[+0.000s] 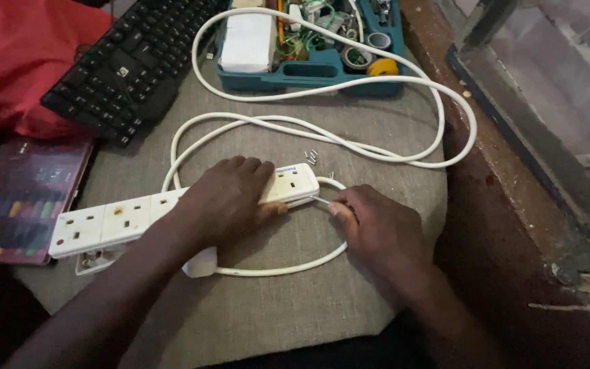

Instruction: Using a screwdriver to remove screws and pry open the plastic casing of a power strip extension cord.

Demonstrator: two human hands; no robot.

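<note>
Grey cloth (349,287): one power strip (172,208) under left hand (223,198); right hand (377,229) pinching perhaps screwdriver (322,199).

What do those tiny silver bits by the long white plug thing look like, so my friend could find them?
Start at the grey cloth-covered table and find the white power strip under the left hand. Just beyond the strip's right end lie the small screws, loose on the cloth inside the white cable loop. They are the only shiny metal bits there.
</note>
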